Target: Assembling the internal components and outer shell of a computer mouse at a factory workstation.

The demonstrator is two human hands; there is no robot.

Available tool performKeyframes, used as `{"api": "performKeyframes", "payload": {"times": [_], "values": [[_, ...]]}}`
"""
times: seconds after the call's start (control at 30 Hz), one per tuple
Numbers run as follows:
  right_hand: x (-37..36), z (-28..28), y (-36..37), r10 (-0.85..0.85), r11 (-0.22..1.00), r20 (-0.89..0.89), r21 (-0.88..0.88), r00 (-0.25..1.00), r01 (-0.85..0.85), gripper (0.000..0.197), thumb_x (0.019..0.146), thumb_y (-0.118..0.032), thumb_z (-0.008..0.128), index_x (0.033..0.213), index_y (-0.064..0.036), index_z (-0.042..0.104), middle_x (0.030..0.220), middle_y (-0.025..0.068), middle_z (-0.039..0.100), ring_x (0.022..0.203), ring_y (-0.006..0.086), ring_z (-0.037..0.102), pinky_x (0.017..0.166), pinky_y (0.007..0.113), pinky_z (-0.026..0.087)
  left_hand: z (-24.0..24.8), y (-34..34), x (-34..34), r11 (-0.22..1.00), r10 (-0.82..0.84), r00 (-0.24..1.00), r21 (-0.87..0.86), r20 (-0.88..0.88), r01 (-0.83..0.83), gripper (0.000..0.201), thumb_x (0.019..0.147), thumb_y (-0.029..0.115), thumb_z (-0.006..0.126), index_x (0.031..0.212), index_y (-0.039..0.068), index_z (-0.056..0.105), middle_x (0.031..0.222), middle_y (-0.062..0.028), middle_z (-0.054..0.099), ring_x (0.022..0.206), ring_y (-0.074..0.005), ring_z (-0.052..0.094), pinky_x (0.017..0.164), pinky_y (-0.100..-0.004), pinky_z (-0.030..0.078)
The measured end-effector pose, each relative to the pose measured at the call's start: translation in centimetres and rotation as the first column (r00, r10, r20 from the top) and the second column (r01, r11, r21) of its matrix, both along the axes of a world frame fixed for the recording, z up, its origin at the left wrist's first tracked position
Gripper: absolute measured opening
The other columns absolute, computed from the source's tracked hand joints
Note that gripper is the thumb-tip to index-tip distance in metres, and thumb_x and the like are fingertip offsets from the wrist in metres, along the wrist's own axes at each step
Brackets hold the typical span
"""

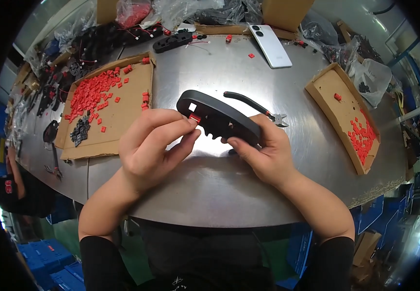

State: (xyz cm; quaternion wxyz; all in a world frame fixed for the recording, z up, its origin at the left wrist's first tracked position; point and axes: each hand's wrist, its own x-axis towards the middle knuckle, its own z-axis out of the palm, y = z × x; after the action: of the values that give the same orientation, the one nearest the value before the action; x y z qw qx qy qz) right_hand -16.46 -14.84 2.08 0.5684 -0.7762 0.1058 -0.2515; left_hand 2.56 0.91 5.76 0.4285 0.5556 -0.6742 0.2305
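Note:
Over the middle of the metal table, a black oval plastic housing [222, 110] with square cutouts is tilted up off the surface. My right hand [268, 150] grips its right end, thumb on the near side and fingers behind. Between thumb and fingertips, my left hand [154, 145] pinches a small red plastic part [195, 118] against the housing, just below a square cutout; how far it sits inside I cannot tell. Behind the housing lies a pair of cutting pliers [279, 119] with black handles, partly hidden.
At left, a cardboard tray [137, 131] holds many red pieces [91, 94] and dark grey pieces [80, 130]. A narrower cardboard tray [329, 106] with red bits stands right. A white phone [270, 46] lies at the back, near another black housing [172, 42]. More pliers [54, 165] lie far left.

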Motion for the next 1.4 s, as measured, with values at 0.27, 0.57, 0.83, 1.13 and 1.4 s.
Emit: {"api": "performKeyframes", "payload": {"times": [0.27,0.57,0.83,1.13,1.4], "values": [[0.5,0.3,0.0,0.050,0.942,0.210,-0.335,0.976,0.023,0.031,0.085,0.000,0.080,0.113,-0.0003,0.066,0.095,0.0117,0.074,0.077,0.0191,0.070,0.068,0.029,0.055,-1.4,0.1,0.1,0.998,-0.057,0.989,-0.016,-0.137,0.056,0.033,0.075,-0.012,0.081,0.102,0.001,0.068,0.102,-0.0092,0.066,0.091,-0.0213,0.068,0.076,-0.0313,0.056],[1.1,0.5,0.1,0.053,0.718,0.456,-0.636,0.888,0.284,0.033,0.074,0.002,0.078,0.105,-0.0006,0.071,0.104,0.0151,0.072,0.076,0.0260,0.069,0.064,0.033,0.056,-2.7,0.3,-0.4,0.912,-0.113,-0.105,-0.145,-0.988,0.383,0.025,0.095,0.002,0.073,0.115,0.009,0.060,0.112,-0.0019,0.069,0.102,-0.0136,0.069,0.093,-0.0281,0.056],[1.1,0.6,-0.8,0.209,0.714,0.507,-0.664,0.836,0.224,0.036,0.078,-0.004,0.075,0.113,-0.0018,0.068,0.115,0.0207,0.071,0.086,0.0298,0.070,0.071,0.035,0.057,-2.0,1.1,0.5,0.836,-0.009,-0.293,-0.168,-0.956,0.523,0.033,0.094,0.013,0.077,0.124,0.012,0.061,0.112,0.0017,0.070,0.104,-0.0103,0.069,0.089,-0.0271,0.057],[-0.5,1.0,2.2,0.106,0.984,-0.021,-0.144,0.994,-0.107,0.080,0.073,-0.012,0.090,0.141,-0.0055,0.049,0.148,0.0209,0.052,0.116,0.0273,0.068,0.086,0.034,0.058,-2.2,0.7,-0.8,0.783,-0.031,0.157,0.074,-0.987,0.618,0.027,0.091,0.014,0.081,0.111,0.006,0.065,0.112,-0.0083,0.070,0.106,-0.0177,0.068,0.097,-0.0334,0.055],[-0.3,1.1,1.7,0.167,0.963,-0.046,-0.208,0.985,-0.173,0.069,0.090,-0.015,0.077,0.151,-0.0060,0.046,0.131,0.0138,0.065,0.111,0.0292,0.069,0.092,0.039,0.056,-3.3,0.8,-0.2,0.741,-0.088,0.071,-0.018,-0.994,0.672,0.027,0.093,0.003,0.076,0.117,0.002,0.065,0.112,-0.0060,0.070,0.105,-0.0131,0.067,0.097,-0.0304,0.053]]}}
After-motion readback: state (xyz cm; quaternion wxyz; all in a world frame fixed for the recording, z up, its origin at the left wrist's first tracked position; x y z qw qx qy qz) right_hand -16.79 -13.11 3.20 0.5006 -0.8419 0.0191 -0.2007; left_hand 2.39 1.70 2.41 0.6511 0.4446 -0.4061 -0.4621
